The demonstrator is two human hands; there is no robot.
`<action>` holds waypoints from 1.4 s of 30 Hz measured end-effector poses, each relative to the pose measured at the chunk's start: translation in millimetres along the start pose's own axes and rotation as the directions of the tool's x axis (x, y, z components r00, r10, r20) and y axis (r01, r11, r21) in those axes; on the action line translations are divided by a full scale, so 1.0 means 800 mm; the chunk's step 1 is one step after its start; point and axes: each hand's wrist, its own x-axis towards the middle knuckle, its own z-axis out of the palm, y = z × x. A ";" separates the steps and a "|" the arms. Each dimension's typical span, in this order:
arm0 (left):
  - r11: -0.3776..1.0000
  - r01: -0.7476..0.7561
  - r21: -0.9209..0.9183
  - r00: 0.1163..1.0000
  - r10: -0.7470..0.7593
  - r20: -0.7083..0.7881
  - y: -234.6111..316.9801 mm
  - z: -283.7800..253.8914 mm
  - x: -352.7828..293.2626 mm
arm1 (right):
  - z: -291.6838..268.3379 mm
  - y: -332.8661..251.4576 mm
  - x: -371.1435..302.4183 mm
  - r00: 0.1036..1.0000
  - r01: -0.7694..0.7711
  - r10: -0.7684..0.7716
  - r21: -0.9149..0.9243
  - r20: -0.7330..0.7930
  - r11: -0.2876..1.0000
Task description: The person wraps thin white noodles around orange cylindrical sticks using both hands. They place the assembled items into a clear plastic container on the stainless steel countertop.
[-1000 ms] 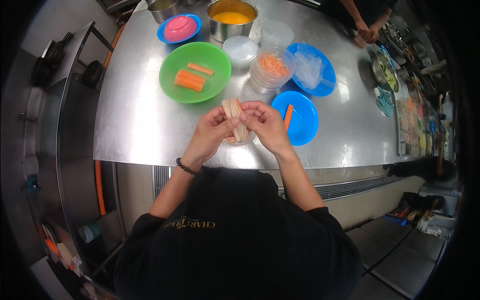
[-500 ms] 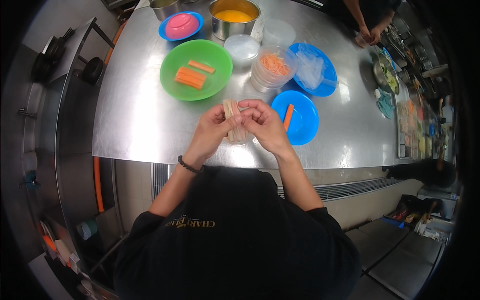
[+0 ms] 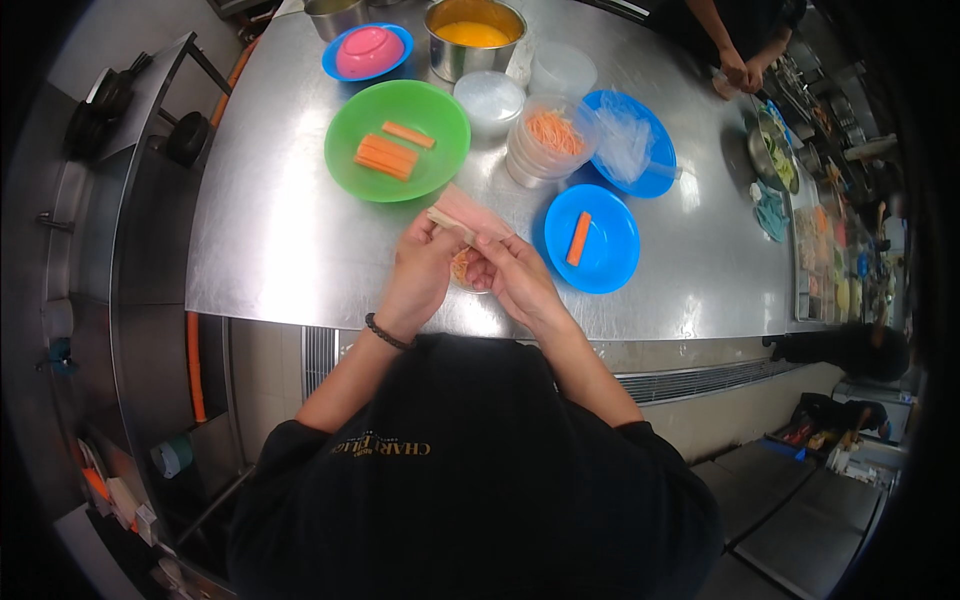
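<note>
Between both hands a crab stick [image 3: 472, 211] is partly unrolled into a pale pink sheet with a whitish edge. My left hand [image 3: 419, 265] pinches its left end, and my right hand [image 3: 516, 272] grips the right end with bent fingers. Below the hands, partly hidden by them, a small container [image 3: 462, 268] shows orange shreds. Several whole orange crab sticks [image 3: 386, 157] lie in the green bowl [image 3: 345, 105], ahead and to the left. One more crab stick [image 3: 579, 238] rests in the blue bowl [image 3: 612, 250] by my right hand.
Beyond my hands stand a clear tub of orange shreds [image 3: 553, 132], a lidded tub [image 3: 489, 100], and a steel pot of yellow liquid [image 3: 473, 36]. A blue plate [image 3: 655, 180] carries clear plastic wrappers. Another person's hands [image 3: 742, 72] work at the far right.
The pale sheet has tilted from upright to a slant and spread wider. My hands have shifted with it, uncovering the orange shreds below.
</note>
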 end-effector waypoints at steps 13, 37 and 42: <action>0.924 0.064 0.376 0.934 -0.188 0.304 0.041 -0.001 0.016 | 0.003 -0.088 -0.005 0.976 0.215 -0.159 -0.565 0.147 0.796; 0.996 0.086 -0.017 0.979 -0.081 0.187 0.005 0.013 0.020 | -0.017 -0.063 -0.003 0.977 0.204 -0.208 -0.516 0.051 0.832; 0.986 0.165 -0.031 0.951 -0.151 0.271 0.015 0.016 0.019 | -0.014 -0.066 -0.004 0.978 0.191 -0.203 -0.537 0.037 0.821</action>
